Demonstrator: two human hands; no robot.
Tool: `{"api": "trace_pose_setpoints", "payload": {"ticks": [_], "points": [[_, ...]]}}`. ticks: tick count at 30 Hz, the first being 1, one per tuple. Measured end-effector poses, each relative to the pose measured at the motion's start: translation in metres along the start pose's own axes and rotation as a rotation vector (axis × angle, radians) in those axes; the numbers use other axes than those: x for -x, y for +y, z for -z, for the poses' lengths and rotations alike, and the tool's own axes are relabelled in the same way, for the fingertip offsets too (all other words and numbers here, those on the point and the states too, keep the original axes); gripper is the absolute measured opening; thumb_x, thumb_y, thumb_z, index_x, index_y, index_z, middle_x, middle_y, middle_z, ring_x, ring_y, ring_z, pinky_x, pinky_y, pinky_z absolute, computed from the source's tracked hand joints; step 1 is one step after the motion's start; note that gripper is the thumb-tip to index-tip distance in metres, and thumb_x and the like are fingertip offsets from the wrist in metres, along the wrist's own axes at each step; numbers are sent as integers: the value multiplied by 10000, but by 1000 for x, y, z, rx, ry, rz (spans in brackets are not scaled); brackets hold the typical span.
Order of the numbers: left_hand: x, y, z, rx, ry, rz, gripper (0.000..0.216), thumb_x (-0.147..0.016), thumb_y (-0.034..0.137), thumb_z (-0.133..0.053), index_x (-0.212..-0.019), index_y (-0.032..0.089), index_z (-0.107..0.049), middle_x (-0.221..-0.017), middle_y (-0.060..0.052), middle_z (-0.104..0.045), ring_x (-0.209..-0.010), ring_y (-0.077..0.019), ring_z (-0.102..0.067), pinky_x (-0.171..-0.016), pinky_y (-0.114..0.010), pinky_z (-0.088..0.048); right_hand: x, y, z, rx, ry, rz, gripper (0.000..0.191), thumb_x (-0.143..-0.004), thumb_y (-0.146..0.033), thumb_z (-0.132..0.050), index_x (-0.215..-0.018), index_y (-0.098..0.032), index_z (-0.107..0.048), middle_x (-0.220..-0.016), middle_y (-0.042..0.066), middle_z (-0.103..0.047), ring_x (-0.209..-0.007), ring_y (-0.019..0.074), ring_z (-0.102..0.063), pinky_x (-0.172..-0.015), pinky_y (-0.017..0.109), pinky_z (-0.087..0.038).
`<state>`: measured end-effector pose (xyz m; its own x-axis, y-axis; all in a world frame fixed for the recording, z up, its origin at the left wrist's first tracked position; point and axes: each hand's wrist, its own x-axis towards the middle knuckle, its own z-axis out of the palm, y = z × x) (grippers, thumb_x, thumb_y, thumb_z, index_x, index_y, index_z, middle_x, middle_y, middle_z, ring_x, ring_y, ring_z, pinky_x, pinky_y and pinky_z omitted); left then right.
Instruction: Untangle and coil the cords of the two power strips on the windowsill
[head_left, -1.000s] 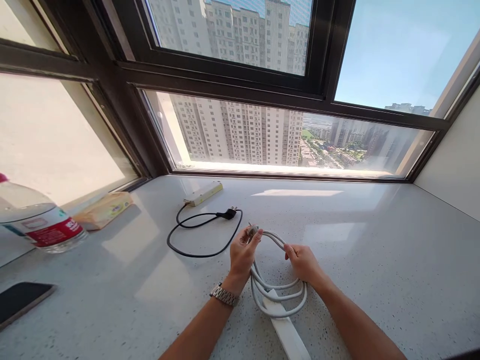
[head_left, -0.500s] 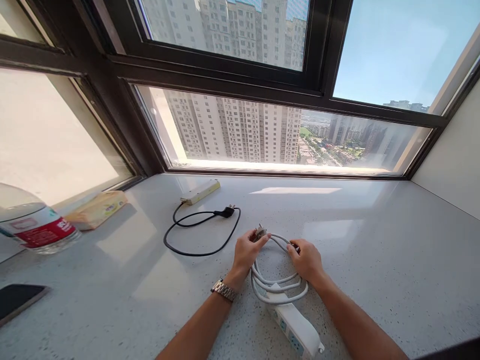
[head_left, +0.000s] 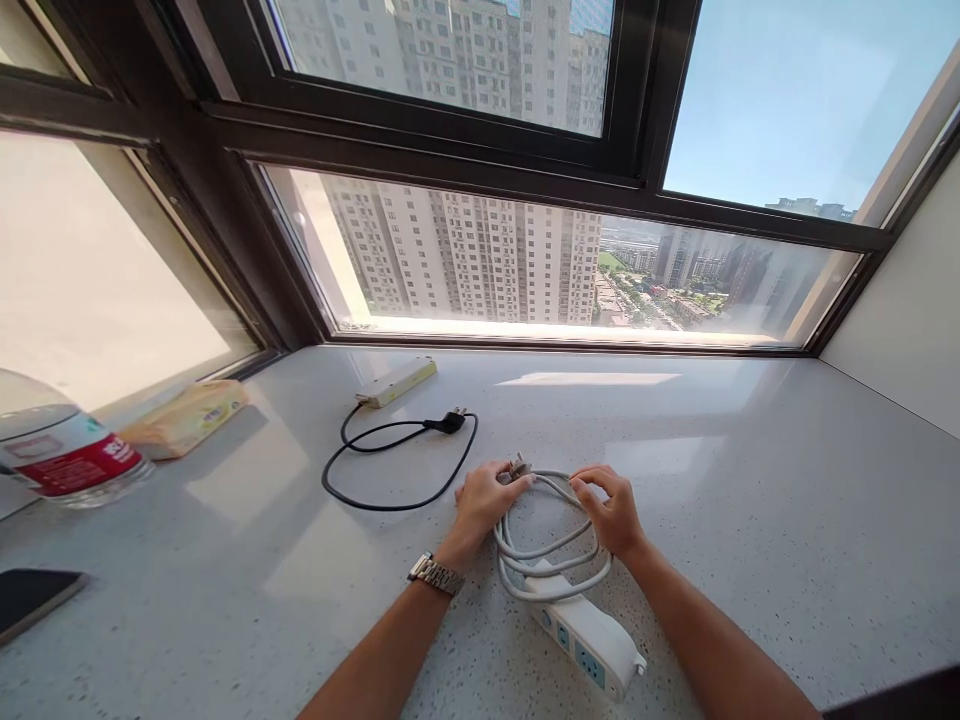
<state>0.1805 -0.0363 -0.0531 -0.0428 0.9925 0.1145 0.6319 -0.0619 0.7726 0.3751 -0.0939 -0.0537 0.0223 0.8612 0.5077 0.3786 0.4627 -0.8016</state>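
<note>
presently, the work is located at the near middle of a pale, grey-speckled stone-look counter (head_left: 720, 570), below a window with a dark brown frame (head_left: 450, 165).

item one: a long white power strip with blue socket panels (head_left: 613, 640). it lies slantwise between the two forearms, its socket face turned to the left and toward the near side, its near end pointing to the lower right. the loops of a whitish-grey round cord (head_left: 553, 598) pass over its far end.

left hand (head_left: 480, 500): fingers curled inward, gripping a grey plug with metal pins (head_left: 519, 466) together with the left side of the cord loops. the pins point upward and away. a silver metal-link wristwatch (head_left: 436, 573) is worn on this wrist.

right hand (head_left: 611, 510): thumb and forefinger pinching the cord at the upper right of the coil; the exact contact of the other fingers cannot be told. the two hands are near each other but apart, with the coil hanging between them.

item two, beyond the left hand: a slim pale-yellow power strip (head_left: 397, 384) near the window, its thin black cord (head_left: 386, 508) laid in loose loops and ending in a black moulded plug (head_left: 448, 422). both lie untouched by either hand.

at far left: a clear plastic bottle with a red-and-white label (head_left: 75, 465), standing just beside a soft yellow-orange packet (head_left: 186, 418); nearer, a flat dark phone-like slab (head_left: 37, 603), partly cut off by the edge of view.
</note>
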Motion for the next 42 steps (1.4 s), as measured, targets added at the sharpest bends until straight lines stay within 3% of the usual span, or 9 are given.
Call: {"api": "trace_pose_setpoints", "payload": {"ticks": [5, 13, 19, 23, 27, 31, 36, 42], "points": [[2, 4, 3, -81, -19, 9, 478, -636, 501, -650, -994, 187, -693, -1055, -104, -698, -962, -280, -628, -769, -328, -446, 1, -6, 1, -34, -53, 38, 251, -847, -343, -517, -726, -195, -679, -786, 77, -705, -789, 199, -623, -757, 319, -478], [5, 7, 5, -92, -48, 16, 585, -673, 506, -627, -1157, 179, -611, -1023, -100, -696, -984, -271, -621, -838, -349, -431, 0, -7, 3, -74, -42, 14, 299, -854, -386, -498, -721, -189, -679, -763, 78, -699, -764, 196, -625, -747, 307, -474], [6, 6, 6, -71, -49, -3, 569, -678, 502, -625, -1151, 186, -612, -1013, -100, -704, -975, -271, -633, -846, -351, -432, 3, -39, 17, -77, -564, 68, 280, -846, -434, -559, -933, -219, -716, -961, 47, -706, -912, 193, -630, -814, 281, -458], [5, 5, 3, -96, -66, -4, 530, -680, 465, -620, -1132, 190, -626, -1004, -86, -705, -973, -268, -627, -861, -360, -425, 8, -59, 26, -69, -760, 77, 454, -822, -487, -593, -1213, -257, -609, -1177, 42, -640, -1075, 208, -582, -889, 277, -428], [4, 5, 0, -99, -79, -25, 513, -672, 463, -619, -1110, 198, -643, -943, -66, -711, -934, -258, -629, -843, -354, -426, 17, -70, 20, 192, -928, 171, 676, -705, -438, -720, -1328, -291, -503, -1254, 60, -586, -1122, 276, -538, -975, 365, -350], [4, 3, -1, -53, -96, -52, 426, -653, 480, -629, -985, 219, -688, -894, -45, -718, -858, -243, -636, -801, -334, -445, 23, -74, 9, 397, -945, 144, 663, -684, -263, -703, -1315, -314, -505, -1166, 67, -609, -1008, 261, -575, -897, 358, -376], [2, -1, -2, 103, -47, -53, 583, -644, 579, -617, -1077, 190, -652, -965, -77, -707, -868, -237, -636, -781, -321, -474, 23, -69, 6, 455, -867, 117, 604, -682, -214, -631, -1273, -304, -544, -1057, 52, -639, -910, 241, -594, -821, 331, -384], [1, -3, -3, 126, -31, -20, 579, -717, 643, -486, -990, 164, -663, -944, -105, -712, -892, -252, -650, -813, -341, -484, 9, -43, 25, 507, -735, 50, 632, -682, -201, -591, -1300, -314, -526, -1125, 38, -642, -995, 248, -584, -847, 319, -379]]}}
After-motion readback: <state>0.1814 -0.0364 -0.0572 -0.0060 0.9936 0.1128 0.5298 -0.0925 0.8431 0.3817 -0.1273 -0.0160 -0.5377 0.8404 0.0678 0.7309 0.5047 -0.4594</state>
